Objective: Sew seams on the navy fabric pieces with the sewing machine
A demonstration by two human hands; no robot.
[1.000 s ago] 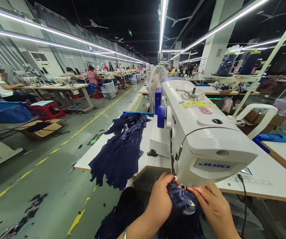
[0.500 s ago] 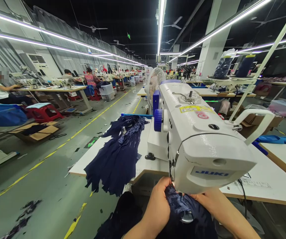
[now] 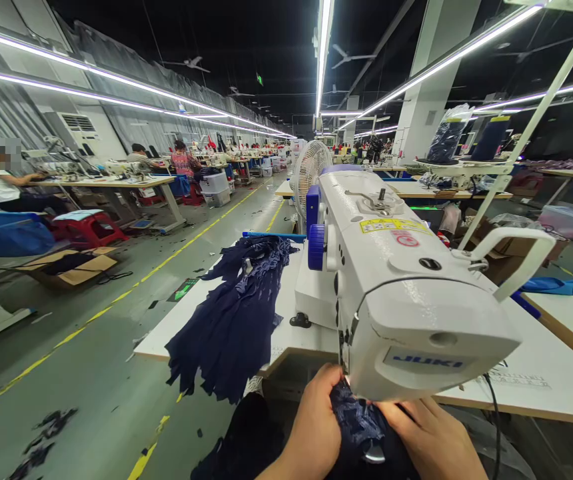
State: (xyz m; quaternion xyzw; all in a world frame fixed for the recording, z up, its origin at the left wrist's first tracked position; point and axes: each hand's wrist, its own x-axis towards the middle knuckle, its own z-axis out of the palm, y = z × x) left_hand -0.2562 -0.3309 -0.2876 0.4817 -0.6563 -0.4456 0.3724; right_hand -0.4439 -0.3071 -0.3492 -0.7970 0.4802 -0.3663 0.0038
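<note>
A white JUKI sewing machine stands on the white table in front of me. Under its head lies a bunched piece of navy fabric. My left hand presses on the fabric's left side, fingers curled over it. On the fabric's right side, my right hand lies with its fingers pointing toward the needle area. The needle itself is hidden by the machine head. A pile of navy fabric pieces hangs over the table's left edge.
A white fan stands behind the machine, and a thread stand with dark cones is at right. Other people sew at tables on the left beyond a yellow-lined aisle. A red stool and a cardboard box sit on the floor.
The view has tipped up and drifted slightly, so both hands sit lower in the picture. They stay on the navy fabric under the machine head, shifting only a little.
</note>
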